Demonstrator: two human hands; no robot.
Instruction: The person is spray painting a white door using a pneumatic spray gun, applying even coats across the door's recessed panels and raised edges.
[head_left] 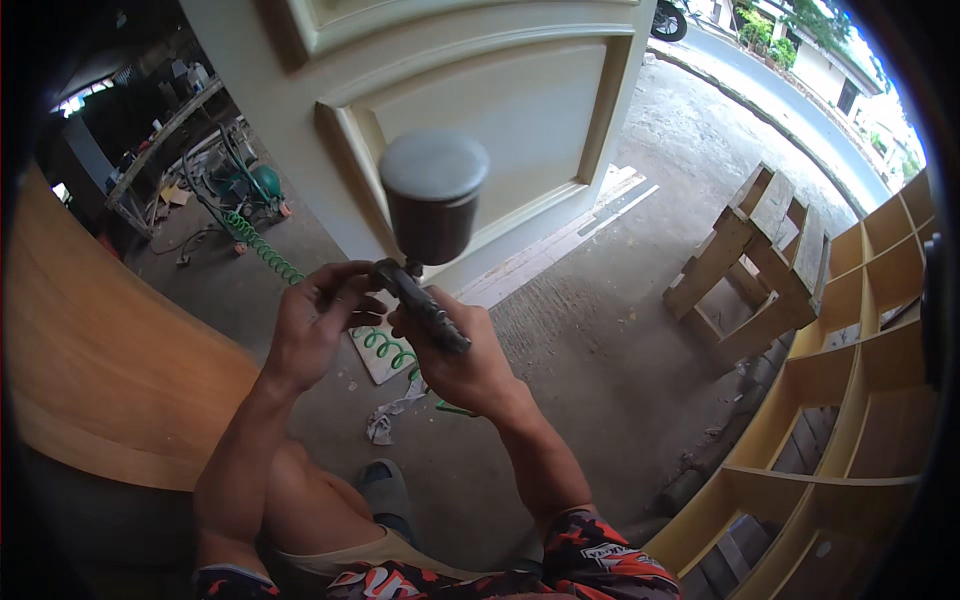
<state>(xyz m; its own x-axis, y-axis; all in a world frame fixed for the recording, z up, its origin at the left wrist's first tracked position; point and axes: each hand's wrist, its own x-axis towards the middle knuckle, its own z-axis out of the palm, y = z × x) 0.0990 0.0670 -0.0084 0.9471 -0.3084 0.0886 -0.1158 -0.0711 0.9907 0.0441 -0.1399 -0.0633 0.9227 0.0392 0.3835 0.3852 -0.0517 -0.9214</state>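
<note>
**In both hands, a spray gun held up before a pale door**

Beyond our hands stands the largest thing we see, a pale panelled door (480, 110), upright on the concrete floor (600, 350). To the left of our left hand curves a broad sheet of plywood (100, 350); to the right of our right hand stands a yellow wooden shelf unit (850, 400) with open compartments, and beyond that, well apart from us, a rough wooden trestle (760, 260). Far off past the left hand sits a green compressor (250, 185), and a green coiled hose (265, 250) runs from it across the floor to a point under our hands.

Between our hands is the spray gun (425, 290), its dark cup (433, 205) with a grey lid standing up above our fingers. Our right hand (465, 360) is wrapped tight round the gun's handle. Our left hand (315, 325) touches the gun's front end, fingers curled and pinching there; what exactly they pinch we cannot tell.

Below the hands a crumpled rag (385, 420) lies on the floor, and nearer us a grey sandal (385, 490).
</note>
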